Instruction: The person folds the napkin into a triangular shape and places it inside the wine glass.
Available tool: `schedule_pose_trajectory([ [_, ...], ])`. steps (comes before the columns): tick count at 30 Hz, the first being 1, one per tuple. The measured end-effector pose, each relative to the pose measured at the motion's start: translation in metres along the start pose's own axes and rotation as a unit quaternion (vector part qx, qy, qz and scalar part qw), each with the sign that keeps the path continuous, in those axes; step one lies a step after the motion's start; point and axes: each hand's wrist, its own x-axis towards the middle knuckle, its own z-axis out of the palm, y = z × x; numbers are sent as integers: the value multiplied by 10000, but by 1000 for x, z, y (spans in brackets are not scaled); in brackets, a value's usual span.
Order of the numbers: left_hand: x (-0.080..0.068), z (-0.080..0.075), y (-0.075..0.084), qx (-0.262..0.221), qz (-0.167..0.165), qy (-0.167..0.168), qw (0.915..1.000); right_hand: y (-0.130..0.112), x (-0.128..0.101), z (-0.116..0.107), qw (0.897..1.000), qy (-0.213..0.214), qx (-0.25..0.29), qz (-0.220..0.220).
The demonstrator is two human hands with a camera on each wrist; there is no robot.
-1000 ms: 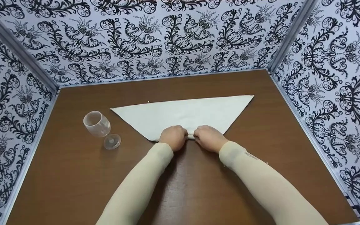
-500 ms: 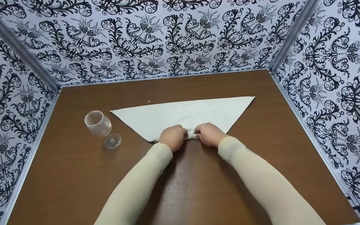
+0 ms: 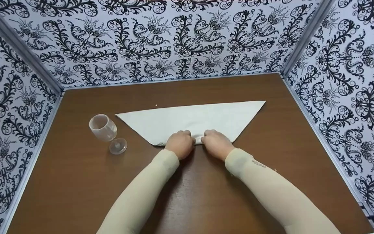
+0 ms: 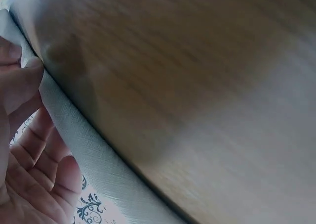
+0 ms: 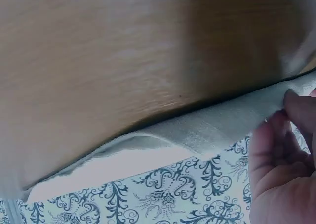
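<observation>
A white cloth napkin (image 3: 193,118) lies folded into a triangle on the brown table (image 3: 206,195), its point toward me. My left hand (image 3: 180,143) and right hand (image 3: 215,141) sit side by side at that near point, fingers curled over the rolled edge and gripping it. In the left wrist view the fingertips (image 4: 29,68) pinch the napkin's folded edge (image 4: 89,155). The right wrist view shows fingertips (image 5: 296,103) pinching the napkin's rolled edge (image 5: 207,132).
A clear plastic wine glass (image 3: 106,131) lies on its side left of the napkin. Patterned black-and-white walls (image 3: 180,39) close off the table on three sides. Bare tabletop lies in front of and to the right of the napkin.
Both hands have moved slightly away from me, rolling the napkin's near point farther up. The glass has not moved.
</observation>
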Motion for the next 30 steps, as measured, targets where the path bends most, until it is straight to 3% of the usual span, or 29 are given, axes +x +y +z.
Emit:
schedule_pose_trajectory([
  [8, 0, -1, -2, -37, 20, -59, 10000, 3, -6, 2, 9979, 424, 98, -475],
  [21, 3, 0, -2, -21, -63, 166, 9998, 7, -3, 2, 9965, 314, 759, -181],
  [30, 5, 7, -1, -151, -250, 509, 9983, 10, 2, 4, 9985, 269, 337, -324],
])
